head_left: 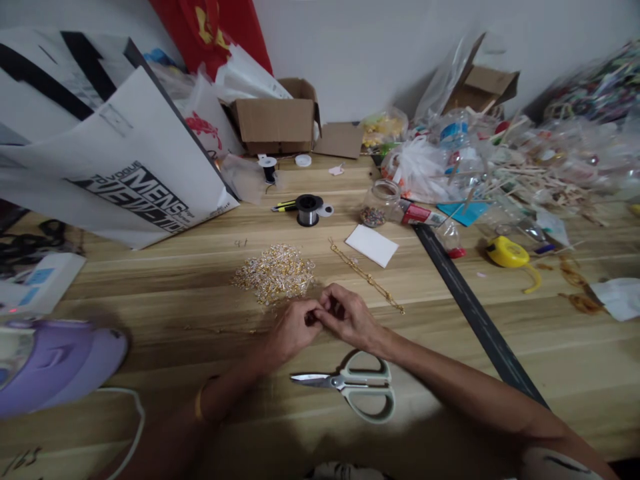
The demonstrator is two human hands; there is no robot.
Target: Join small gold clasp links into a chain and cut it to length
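My left hand [296,325] and my right hand [350,316] meet over the table, thumbs and fingertips pinched together. What they pinch is too small or hidden to make out. A thin gold strand [220,331] lies on the wood and runs up to my left hand. Just beyond my hands is a heap of clear and gold beads [276,273]. A gold beaded chain [367,277] lies beyond my right hand. Scissors with pale green handles [345,385] rest on the near side, blades pointing left.
Behind the beads stand a wire spool [308,212] and a glass jar [379,203]. A white card [372,245] lies nearby. To the left are a large paper bag [130,160] and a purple appliance [65,367]. A yellow tape measure [507,252] and plastic clutter are at right.
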